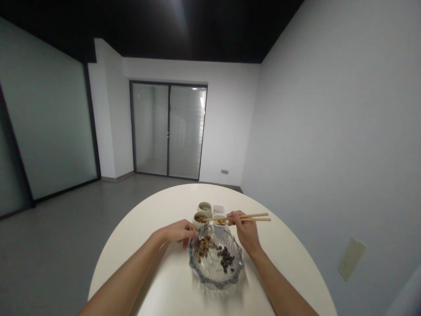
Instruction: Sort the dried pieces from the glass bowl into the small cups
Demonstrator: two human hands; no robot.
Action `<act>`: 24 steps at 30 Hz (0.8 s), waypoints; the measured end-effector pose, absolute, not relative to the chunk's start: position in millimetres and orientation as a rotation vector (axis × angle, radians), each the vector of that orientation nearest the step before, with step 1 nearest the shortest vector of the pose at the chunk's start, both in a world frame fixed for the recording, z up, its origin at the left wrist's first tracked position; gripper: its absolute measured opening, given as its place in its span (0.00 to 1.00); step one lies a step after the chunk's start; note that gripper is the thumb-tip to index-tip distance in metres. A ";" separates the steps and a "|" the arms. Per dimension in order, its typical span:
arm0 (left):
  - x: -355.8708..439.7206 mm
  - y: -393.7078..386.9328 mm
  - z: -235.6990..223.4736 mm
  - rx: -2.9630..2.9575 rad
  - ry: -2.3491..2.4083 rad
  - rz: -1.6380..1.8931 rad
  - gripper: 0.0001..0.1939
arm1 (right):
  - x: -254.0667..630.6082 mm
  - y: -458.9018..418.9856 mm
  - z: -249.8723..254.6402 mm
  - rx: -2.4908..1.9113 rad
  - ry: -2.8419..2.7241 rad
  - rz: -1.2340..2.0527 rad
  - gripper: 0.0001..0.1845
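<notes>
A pair of wooden chopsticks (256, 217) is held in my right hand (245, 226), pointing left. Their tips reach the mouth of the nearer pale-green cup (196, 222), which has brown pieces in it. My left hand (180, 231) has its fingers closed at the left rim of a clear glass bowl (215, 281) with a wavy edge. Inside the bowl, a heap of long brown pieces (203, 246) lies at the left, and dark bean-like pieces (226, 259) lie at the right. Whether anything is between the chopstick tips is too small to tell.
Behind the bowl stand a second pale-green cup (204, 206), a small white dish with light-brown pieces (220, 221) and another white dish (219, 209). All rest on a round cream table (158, 289). A white wall (329, 131) runs close along the right.
</notes>
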State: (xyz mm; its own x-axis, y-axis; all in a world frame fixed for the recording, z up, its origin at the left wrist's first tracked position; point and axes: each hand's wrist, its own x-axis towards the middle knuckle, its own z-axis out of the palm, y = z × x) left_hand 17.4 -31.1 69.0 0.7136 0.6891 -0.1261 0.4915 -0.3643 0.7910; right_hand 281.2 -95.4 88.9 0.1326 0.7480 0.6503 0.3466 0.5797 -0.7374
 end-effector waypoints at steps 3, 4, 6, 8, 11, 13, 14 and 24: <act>17.4 -30.4 68.3 2.031 0.894 0.282 0.23 | 275.6 -92.1 87.6 -1.002 -1.465 0.382 0.25; 17.3 -30.2 68.0 2.031 0.894 0.282 0.23 | 274.0 -90.4 87.0 -0.999 -1.468 0.394 0.25; 17.2 -29.5 67.0 2.038 0.892 0.281 0.23 | 271.1 -86.1 85.0 -0.989 -1.475 0.432 0.25; 16.9 -28.5 65.5 2.048 0.888 0.282 0.22 | 268.8 -81.5 81.7 -0.977 -1.485 0.477 0.26; 16.3 -26.6 63.1 2.049 0.875 0.282 0.22 | 266.9 -75.9 76.1 -0.969 -1.520 0.535 0.25; 16.1 -25.8 62.2 2.048 0.871 0.279 0.22 | 267.0 -73.7 74.1 -0.975 -1.542 0.554 0.25; 16.1 -25.7 62.2 2.049 0.871 0.278 0.22 | 267.5 -73.2 74.0 -0.979 -1.546 0.554 0.25; 17.1 -31.1 69.2 2.036 0.849 0.302 0.21 | 296.4 -86.9 91.9 -1.047 -1.503 0.424 0.33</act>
